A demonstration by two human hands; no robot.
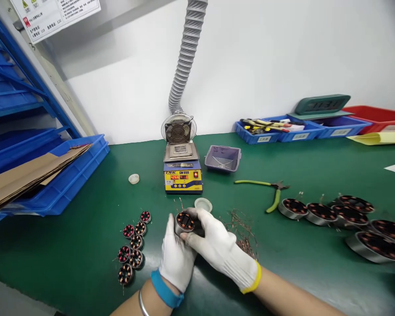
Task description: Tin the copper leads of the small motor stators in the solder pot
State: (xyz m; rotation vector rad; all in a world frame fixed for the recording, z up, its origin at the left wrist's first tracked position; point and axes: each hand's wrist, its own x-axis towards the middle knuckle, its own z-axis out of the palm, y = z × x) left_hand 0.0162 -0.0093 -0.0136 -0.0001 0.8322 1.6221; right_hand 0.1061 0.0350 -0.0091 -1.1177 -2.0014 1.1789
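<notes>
Green tabletop (85, 241), left hand (177, 259), right hand (213, 241), curled around stator (184, 222)

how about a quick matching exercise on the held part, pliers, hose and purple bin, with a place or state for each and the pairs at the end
1. round coil part
2. pliers
3. hose
4. purple bin

A. in front of the white wall
B. spread open on the green table
C. contains thin strands
D. held by left hand and right hand

Pairs: 1-D, 2-B, 3-A, 4-C

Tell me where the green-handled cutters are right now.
In the head view, the green-handled cutters lie right of centre, between the purple tray and the large coil rings.
</notes>
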